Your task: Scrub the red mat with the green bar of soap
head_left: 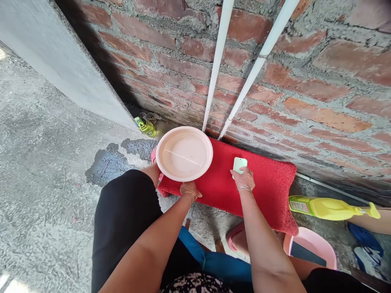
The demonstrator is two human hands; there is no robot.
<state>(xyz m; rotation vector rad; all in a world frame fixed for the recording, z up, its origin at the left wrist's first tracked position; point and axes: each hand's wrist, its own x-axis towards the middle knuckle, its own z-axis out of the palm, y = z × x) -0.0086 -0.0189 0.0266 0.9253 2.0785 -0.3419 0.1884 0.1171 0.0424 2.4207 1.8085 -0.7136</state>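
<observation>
My right hand (pixel 245 179) is closed on a small pale green rectangular block (pixel 240 164) with rounded corners and a dark dot near its far end. The block lies against a red fuzzy cloth (pixel 262 191) spread over a low bench. Just below the near rim of a pale pink round basin (pixel 184 176), my left hand (pixel 190 189) rests at the cloth's front edge; its fingers are mostly hidden. Clear water appears to stand in the basin, on the bench's left end.
A yellow spray bottle (pixel 330 208) lies right of the bench, near a pink tub (pixel 328 246) with something dark inside. Another yellow-green bottle (pixel 146 127) lies beyond the basin. Two white pipes (pixel 244 91) run along the brick wall (pixel 305 81). Wet concrete (pixel 106 165) shows at left.
</observation>
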